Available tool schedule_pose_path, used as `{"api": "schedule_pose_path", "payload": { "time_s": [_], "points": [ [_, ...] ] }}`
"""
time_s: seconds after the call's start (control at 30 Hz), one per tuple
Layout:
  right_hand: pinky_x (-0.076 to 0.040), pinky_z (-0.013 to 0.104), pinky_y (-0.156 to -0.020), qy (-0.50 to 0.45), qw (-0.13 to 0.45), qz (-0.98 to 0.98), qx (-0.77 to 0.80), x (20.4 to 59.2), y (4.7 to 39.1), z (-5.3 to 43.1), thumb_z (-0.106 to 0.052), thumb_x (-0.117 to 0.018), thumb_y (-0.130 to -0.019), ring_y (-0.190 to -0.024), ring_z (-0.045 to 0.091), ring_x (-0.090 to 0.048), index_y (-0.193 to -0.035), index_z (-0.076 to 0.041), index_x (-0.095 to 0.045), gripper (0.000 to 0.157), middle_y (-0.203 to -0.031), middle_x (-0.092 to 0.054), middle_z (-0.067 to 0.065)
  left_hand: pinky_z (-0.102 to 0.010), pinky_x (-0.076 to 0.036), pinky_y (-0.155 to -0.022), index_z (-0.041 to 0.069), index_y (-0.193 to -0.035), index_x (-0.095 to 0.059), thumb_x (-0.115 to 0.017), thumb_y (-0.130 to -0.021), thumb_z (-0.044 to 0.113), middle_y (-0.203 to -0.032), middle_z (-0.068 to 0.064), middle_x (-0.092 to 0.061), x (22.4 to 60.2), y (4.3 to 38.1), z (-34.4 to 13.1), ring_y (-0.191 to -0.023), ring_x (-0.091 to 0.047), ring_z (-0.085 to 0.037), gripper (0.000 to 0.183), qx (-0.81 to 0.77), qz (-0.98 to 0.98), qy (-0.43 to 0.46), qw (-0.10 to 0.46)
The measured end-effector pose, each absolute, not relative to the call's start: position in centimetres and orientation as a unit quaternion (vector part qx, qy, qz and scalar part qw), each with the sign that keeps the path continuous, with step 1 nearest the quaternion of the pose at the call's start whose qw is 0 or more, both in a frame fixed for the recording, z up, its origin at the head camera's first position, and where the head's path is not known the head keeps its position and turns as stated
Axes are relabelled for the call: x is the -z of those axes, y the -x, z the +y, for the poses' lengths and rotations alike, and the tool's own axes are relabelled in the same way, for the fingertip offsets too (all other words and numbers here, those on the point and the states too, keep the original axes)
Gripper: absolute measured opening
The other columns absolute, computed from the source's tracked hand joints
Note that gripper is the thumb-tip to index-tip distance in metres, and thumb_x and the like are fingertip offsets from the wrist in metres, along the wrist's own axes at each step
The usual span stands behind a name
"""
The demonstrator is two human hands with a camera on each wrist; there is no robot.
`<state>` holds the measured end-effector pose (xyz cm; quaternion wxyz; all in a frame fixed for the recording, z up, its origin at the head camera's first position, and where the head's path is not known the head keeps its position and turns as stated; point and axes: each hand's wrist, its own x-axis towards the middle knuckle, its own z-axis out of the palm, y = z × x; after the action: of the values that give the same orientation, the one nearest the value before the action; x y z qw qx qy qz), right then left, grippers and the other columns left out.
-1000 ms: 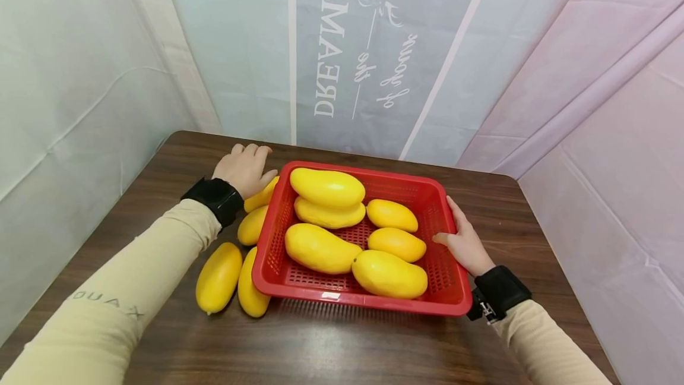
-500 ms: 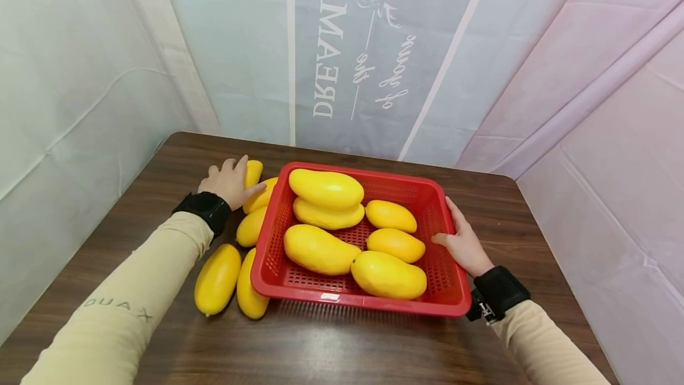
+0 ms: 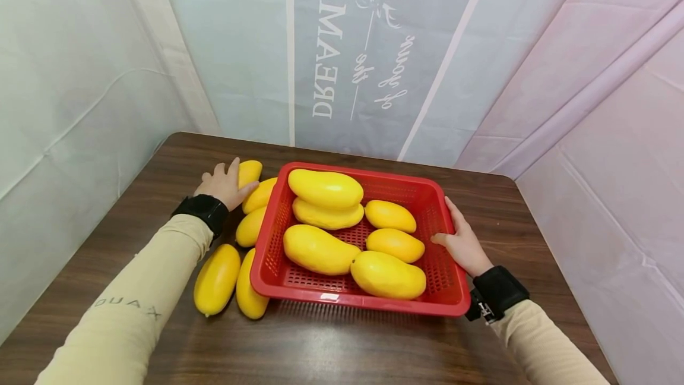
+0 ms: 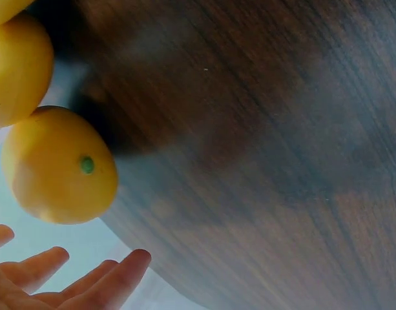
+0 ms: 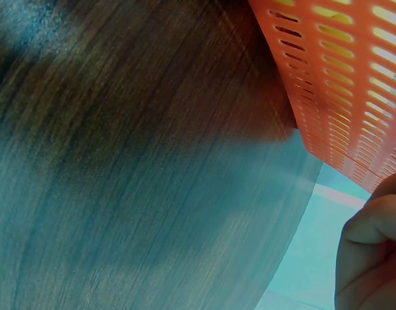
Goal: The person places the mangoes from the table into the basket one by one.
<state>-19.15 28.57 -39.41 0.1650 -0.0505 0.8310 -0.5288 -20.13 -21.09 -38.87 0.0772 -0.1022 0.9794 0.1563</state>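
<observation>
At the table's far left my left hand reaches over the farthest loose mango, its fingers spread and extended. In the left wrist view, those fingers show below a yellow mango with a green stem spot, with a gap between them. My right hand grips the right wall of a red plastic basket, thumb inside the rim and fingers outside. Several mangoes lie in the basket, including a large one and a smaller one. In the right wrist view, curled fingers show beside the slotted basket wall.
More mangoes lie left of the basket: one upright in line with the forearm, another partly under the basket's left rim. The brown wooden table ends at a printed curtain behind. Fabric walls stand on both sides.
My left hand has moved left and toward me from behind the basket's corner, uncovering the farthest mango, and now lies against it with fingers spread. The right hand and basket stay put.
</observation>
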Motion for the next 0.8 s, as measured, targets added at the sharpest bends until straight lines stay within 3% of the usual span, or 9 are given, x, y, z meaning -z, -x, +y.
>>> {"api": "schedule_pose_path", "payload": {
  "time_s": [0.8],
  "points": [
    [-0.053,0.056,-0.09,0.049,0.166,0.828,0.534,39.4,19.2,28.5,-0.001,-0.054,-0.093,-0.131,0.052,-0.045,-0.16,-0.022,0.005,0.092,-0.156,-0.026,0.028,-0.071,-0.038,-0.1,0.006,-0.159,-0.012,-0.041,-0.105,0.041,-0.146,-0.039,-0.028,40.1,20.4,-21.3,-0.123,-0.04,-0.062,0.07,-0.179,0.977,0.091,0.07]
  ]
}}
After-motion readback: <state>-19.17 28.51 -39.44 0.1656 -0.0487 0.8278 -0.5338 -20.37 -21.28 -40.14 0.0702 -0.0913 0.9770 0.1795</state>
